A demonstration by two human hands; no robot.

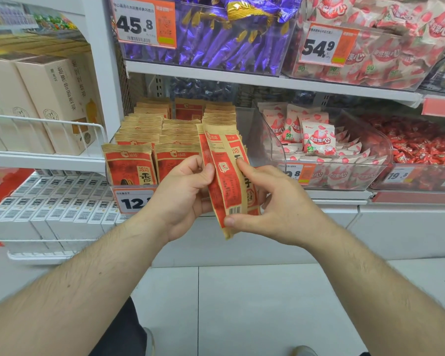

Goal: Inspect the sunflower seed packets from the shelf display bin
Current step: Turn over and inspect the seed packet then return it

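Before the clear shelf display bin (113,187), my left hand (183,199) and right hand (275,204) pinch light, crinkly red-and-tan paper seed packets (226,176) by their side edges, seemingly the safest hold.

the left hand (184,191) covers part of the price tag (134,200) — only "12" shows; held packets (228,176) hide the bin's right stack, their print too small to read — both elbows cut off.
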